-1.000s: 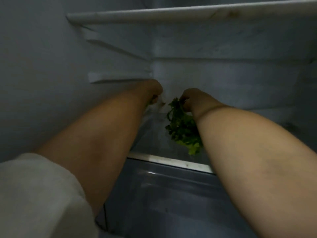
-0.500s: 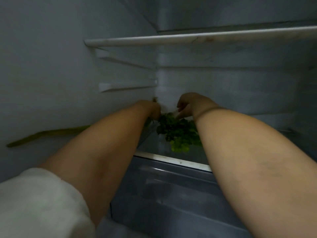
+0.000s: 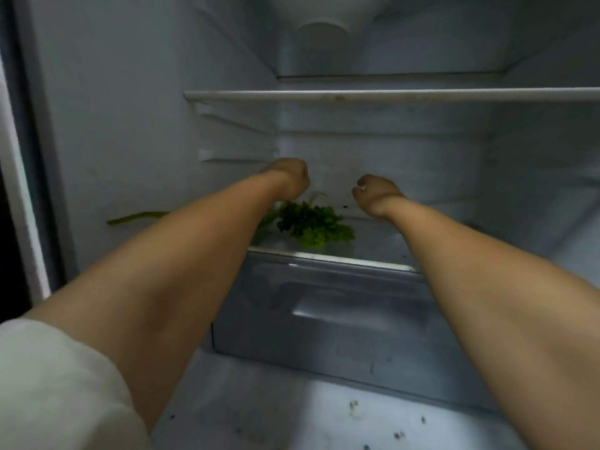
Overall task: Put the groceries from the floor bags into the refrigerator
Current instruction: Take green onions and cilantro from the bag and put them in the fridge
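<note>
A bunch of leafy greens (image 3: 313, 222) lies on the lower glass shelf (image 3: 350, 259) of the refrigerator, near the back left. My left hand (image 3: 289, 177) hovers just above and behind the bunch, fingers curled into a fist with nothing in it. To the right of the greens, my right hand (image 3: 376, 193) is also curled and holds nothing. Neither hand touches the leaves. A long green stalk (image 3: 139, 217) shows by the left wall, partly hidden behind my left forearm.
A translucent crisper drawer (image 3: 324, 316) sits under the shelf. An upper shelf (image 3: 389, 94) spans the compartment above my hands, with bare side rails (image 3: 233, 155) on the left wall. Small crumbs dot the refrigerator floor (image 3: 354, 414). The door frame (image 3: 26, 190) stands at the far left.
Both hands let go of the greens and lifted off them. The bunch now lies flat on the shelf. The view has pulled back and tilted up.
</note>
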Demonstrator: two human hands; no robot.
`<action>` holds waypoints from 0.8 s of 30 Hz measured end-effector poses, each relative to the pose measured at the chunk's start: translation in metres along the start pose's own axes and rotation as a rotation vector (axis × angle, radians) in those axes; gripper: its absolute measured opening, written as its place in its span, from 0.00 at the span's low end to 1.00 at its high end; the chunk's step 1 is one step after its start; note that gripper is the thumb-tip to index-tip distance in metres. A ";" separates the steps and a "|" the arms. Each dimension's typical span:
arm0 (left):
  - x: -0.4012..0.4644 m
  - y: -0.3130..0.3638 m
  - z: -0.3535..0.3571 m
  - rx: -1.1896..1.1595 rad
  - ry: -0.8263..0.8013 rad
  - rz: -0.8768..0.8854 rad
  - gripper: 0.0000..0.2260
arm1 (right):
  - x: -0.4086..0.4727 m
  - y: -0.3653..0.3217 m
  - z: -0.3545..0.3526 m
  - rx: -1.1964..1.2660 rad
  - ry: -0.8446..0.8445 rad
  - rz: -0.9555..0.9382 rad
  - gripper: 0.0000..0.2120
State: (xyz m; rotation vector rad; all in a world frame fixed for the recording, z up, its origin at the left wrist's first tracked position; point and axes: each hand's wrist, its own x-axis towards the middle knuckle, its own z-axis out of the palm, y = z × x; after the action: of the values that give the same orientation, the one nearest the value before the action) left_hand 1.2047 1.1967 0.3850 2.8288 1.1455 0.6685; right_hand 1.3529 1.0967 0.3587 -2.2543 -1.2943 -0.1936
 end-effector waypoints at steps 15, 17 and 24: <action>-0.127 0.036 0.007 0.000 0.280 0.121 0.15 | -0.141 -0.007 -0.027 -0.284 0.266 0.000 0.22; -0.156 0.035 0.003 -0.021 0.298 0.101 0.15 | -0.163 -0.013 -0.026 -0.275 0.319 -0.022 0.21; -0.276 0.025 0.007 -0.094 0.289 0.009 0.15 | -0.259 -0.030 -0.010 -0.274 0.353 -0.167 0.18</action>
State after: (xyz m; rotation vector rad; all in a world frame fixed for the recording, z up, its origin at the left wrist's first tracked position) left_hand 1.0467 0.9951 0.2779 2.7235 1.1009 1.1300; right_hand 1.1919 0.9069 0.2818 -2.1952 -1.3215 -0.8355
